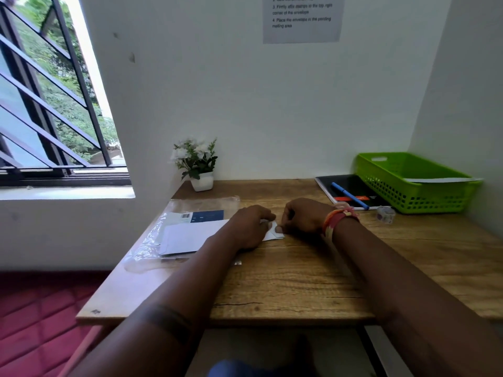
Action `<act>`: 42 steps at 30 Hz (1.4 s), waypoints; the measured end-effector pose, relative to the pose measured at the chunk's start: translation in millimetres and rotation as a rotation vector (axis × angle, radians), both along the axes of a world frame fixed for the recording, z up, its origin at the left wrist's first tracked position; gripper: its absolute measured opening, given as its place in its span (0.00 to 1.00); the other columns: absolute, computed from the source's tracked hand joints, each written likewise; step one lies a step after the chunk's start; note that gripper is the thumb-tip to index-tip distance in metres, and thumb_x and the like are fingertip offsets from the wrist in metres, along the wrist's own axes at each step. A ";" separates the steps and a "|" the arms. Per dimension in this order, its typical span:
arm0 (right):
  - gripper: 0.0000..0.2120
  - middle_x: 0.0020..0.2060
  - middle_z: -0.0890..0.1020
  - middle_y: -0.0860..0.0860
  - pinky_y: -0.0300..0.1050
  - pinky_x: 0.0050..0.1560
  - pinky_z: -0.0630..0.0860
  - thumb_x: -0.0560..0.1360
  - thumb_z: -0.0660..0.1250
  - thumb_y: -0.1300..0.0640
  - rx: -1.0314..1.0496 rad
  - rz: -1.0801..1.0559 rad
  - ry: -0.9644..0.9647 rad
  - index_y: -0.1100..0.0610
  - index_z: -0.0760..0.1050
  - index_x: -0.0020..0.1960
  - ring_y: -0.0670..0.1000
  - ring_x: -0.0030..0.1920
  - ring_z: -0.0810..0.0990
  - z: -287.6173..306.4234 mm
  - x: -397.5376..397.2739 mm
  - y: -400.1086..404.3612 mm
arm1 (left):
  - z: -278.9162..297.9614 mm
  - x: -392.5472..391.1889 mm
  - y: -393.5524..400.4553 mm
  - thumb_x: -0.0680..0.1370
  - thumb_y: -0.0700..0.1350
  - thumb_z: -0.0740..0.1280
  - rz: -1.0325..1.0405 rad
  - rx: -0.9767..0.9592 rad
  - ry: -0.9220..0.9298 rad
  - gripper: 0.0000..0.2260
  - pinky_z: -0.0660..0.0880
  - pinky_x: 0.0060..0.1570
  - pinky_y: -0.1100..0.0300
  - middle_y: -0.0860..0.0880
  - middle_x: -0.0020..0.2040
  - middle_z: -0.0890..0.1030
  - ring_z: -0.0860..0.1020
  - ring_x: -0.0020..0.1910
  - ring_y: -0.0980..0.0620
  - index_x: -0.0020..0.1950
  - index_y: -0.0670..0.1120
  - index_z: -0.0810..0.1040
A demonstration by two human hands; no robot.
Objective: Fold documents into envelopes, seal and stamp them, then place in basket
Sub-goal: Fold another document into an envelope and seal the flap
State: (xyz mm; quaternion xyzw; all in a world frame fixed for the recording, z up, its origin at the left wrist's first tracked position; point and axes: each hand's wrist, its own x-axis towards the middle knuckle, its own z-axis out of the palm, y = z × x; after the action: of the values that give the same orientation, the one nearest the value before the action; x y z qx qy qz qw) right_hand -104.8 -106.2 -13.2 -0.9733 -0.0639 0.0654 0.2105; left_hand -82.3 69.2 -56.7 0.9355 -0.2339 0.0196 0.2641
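Two hands: both work at one white envelope near the middle of the wooden tabletop.
Window: barred, at far left, with green leaves outside.
Plastic sleeve: lies clear and crinkled on the left part of the tabletop, with a blue-and-white printed sheet and a stack of white envelopes on it.
Potted plant: white flowers in a white pot, at the back edge by the wall.
Left hand: grip curled, fingers pressing down on the envelope, covering most of it.
Right hand: grip curled, thumb pinching the envelope's right corner; a bright wristband circles the wrist.
Notebook: black, a blue pen lying across it.
Tape roll: stands just right of the notebook.
Basket: green, far right, with white paper showing at its rim.
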 end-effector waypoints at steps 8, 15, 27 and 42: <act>0.11 0.47 0.82 0.47 0.45 0.49 0.73 0.73 0.73 0.46 0.036 0.017 0.094 0.50 0.79 0.50 0.48 0.49 0.78 3.7 -14.4 -4.8 | 0.7 2.4 -3.4 0.81 0.50 0.67 0.022 -0.007 -0.018 0.12 0.67 0.58 0.61 0.51 0.67 0.77 0.74 0.65 0.52 0.64 0.52 0.79; 0.09 0.48 0.82 0.47 0.45 0.52 0.75 0.74 0.73 0.49 0.107 -0.008 0.070 0.51 0.80 0.51 0.48 0.50 0.79 -1.9 -19.1 -5.0 | 7.2 22.4 -10.4 0.76 0.50 0.74 0.089 -0.048 0.005 0.15 0.70 0.50 0.60 0.52 0.57 0.79 0.76 0.55 0.54 0.61 0.50 0.77; 0.12 0.50 0.81 0.46 0.46 0.54 0.75 0.70 0.76 0.48 0.165 -0.044 0.076 0.48 0.79 0.51 0.47 0.52 0.78 -8.1 -9.0 -9.9 | -7.8 37.2 -21.3 0.78 0.48 0.72 0.175 -0.065 -0.171 0.04 0.78 0.53 0.51 0.52 0.49 0.83 0.79 0.49 0.53 0.46 0.50 0.85; 0.13 0.33 0.83 0.48 0.50 0.42 0.76 0.77 0.69 0.49 0.622 -0.226 -0.401 0.53 0.82 0.37 0.47 0.36 0.80 -28.3 -41.1 -12.2 | 2.6 -24.9 -37.2 0.79 0.52 0.69 0.137 -0.381 -0.533 0.07 0.71 0.44 0.60 0.56 0.46 0.74 0.72 0.44 0.58 0.47 0.52 0.73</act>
State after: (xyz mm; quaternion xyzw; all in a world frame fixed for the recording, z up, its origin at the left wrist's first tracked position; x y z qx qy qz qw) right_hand -145.9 -118.4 -41.5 -0.8573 -0.0128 -0.1723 0.4849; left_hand -107.2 32.0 -54.1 0.8447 -0.2236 0.3246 0.3621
